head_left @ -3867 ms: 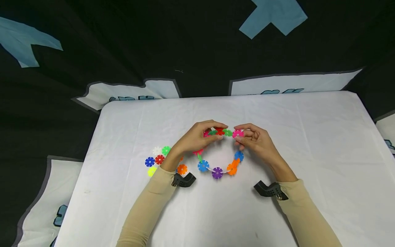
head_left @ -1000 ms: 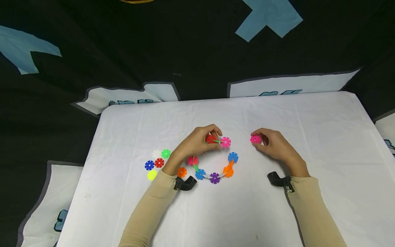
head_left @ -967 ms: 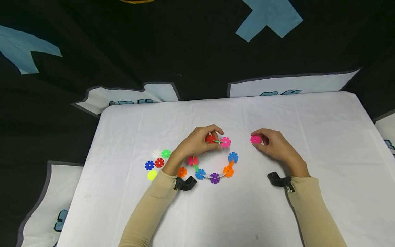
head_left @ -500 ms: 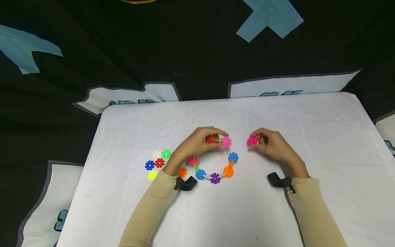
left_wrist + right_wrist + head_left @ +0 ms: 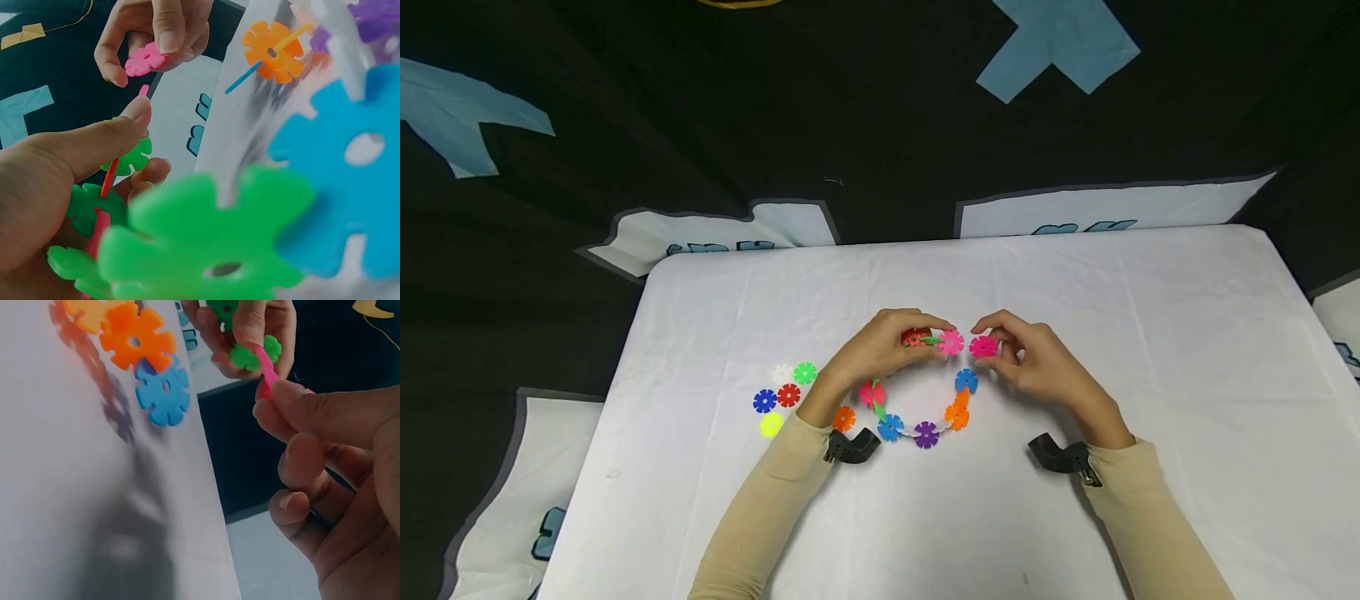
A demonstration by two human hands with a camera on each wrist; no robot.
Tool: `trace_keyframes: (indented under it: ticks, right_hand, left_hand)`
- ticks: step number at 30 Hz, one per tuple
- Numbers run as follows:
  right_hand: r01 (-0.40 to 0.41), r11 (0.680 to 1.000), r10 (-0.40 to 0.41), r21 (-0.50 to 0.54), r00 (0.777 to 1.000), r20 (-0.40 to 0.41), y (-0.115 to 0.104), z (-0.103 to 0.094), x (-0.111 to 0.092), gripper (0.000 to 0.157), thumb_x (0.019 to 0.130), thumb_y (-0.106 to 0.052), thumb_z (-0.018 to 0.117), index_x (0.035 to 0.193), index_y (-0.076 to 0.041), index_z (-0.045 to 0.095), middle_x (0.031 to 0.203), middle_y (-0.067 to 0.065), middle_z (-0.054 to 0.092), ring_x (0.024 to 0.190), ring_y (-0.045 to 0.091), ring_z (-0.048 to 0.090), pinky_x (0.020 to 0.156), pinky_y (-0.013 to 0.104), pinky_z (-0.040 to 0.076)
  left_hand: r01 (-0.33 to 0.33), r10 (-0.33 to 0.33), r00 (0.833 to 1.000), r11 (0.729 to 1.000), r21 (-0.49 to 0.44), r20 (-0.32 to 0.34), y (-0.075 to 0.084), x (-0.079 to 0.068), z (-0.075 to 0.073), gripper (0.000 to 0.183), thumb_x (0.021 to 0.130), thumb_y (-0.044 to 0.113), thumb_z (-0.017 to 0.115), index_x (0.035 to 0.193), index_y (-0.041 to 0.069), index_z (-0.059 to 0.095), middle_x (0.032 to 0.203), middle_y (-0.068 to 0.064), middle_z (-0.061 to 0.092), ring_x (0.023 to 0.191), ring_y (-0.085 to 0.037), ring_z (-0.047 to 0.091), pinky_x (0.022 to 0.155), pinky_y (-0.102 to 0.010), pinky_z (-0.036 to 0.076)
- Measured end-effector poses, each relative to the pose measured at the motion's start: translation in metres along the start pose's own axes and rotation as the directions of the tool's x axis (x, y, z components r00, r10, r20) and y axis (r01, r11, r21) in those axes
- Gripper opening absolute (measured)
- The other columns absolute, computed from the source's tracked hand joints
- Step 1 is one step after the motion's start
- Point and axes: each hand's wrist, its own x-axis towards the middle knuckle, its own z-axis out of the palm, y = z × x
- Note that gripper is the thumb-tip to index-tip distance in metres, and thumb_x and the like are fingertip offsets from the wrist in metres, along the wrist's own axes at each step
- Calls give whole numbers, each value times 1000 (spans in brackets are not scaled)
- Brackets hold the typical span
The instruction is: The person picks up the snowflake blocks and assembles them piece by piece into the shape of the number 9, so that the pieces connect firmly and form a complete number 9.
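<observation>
My left hand [image 5: 883, 346] grips one end of a chain of slotted flower-shaped plastic discs. A pink disc [image 5: 951, 342] ends the chain, beyond a green disc [image 5: 134, 156] and a red one [image 5: 915, 337]. My right hand [image 5: 1037, 358] pinches a loose pink disc [image 5: 982, 347] between thumb and fingers, a small gap to the right of the chain's end. From the left hand the chain curves round through green, blue, purple [image 5: 927, 434] and white pieces to orange discs [image 5: 957, 415] and a blue disc [image 5: 966, 381] at its other end. The left hand hides part of the chain.
Loose discs lie left of the left forearm: white [image 5: 782, 373], green [image 5: 805, 372], dark blue [image 5: 764, 401], red [image 5: 788, 395], yellow [image 5: 772, 425] and orange [image 5: 844, 418]. A white cloth covers the table [image 5: 1000, 517]; a dark curtain [image 5: 880, 108] hangs behind it.
Over the last second my right hand has moved left with its pink disc, close to the chain's end. The left hand stays nearly in place, still holding the chain.
</observation>
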Motion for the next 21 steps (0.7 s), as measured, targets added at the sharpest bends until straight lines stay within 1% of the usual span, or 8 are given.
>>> trace_keyframes:
  ticks: [2, 6, 12, 17, 21]
  right_hand:
    - [-7, 1000, 7, -19, 1000, 6, -2, 2, 0, 41, 77, 2, 80, 111, -9, 60, 58, -8, 42, 51, 3, 39, 50, 24, 37]
    - [13, 1000, -13, -29, 1000, -7, -4, 6, 1, 39, 77, -1, 80, 110, -11, 61, 58, -8, 42, 51, 3, 39, 49, 23, 36]
    - [48, 997, -50, -67, 998, -26, -6, 12, 2, 36, 78, -2, 81, 108, -12, 63, 60, -9, 46, 52, 2, 39, 49, 20, 37]
    - [59, 992, -64, -113, 997, -43, -9, 16, 2, 33, 78, -2, 80, 106, -11, 65, 59, -9, 47, 50, 2, 38, 47, 20, 37]
    - [61, 991, -67, -122, 997, -47, -10, 19, 2, 31, 78, -2, 81, 104, -11, 67, 61, -8, 53, 53, 2, 41, 48, 19, 39]
  left_hand:
    - [0, 0, 1000, 1000, 4, -1, 0, 0, 0, 35, 87, 27, 75, 121, 21, 70, 103, 6, 68, 86, -10, 57, 78, -26, 51]
    - [-11, 11, 1000, 1000, 13, -1, 1, 0, 0, 35, 87, 27, 76, 121, 20, 70, 99, 6, 68, 82, -11, 56, 75, -26, 51]
    - [-39, 38, 999, 999, 12, 4, 1, 1, 1, 35, 87, 29, 75, 120, 19, 71, 98, 7, 69, 80, -10, 54, 74, -24, 49]
    - [-36, 36, 999, 999, 15, 11, 2, 2, 1, 35, 86, 28, 76, 119, 17, 71, 100, 6, 71, 81, -10, 56, 76, -24, 50]
    - [-37, 36, 999, 999, 12, 15, 0, 1, 1, 34, 86, 28, 76, 118, 16, 71, 103, 5, 71, 80, -9, 56, 75, -23, 50]
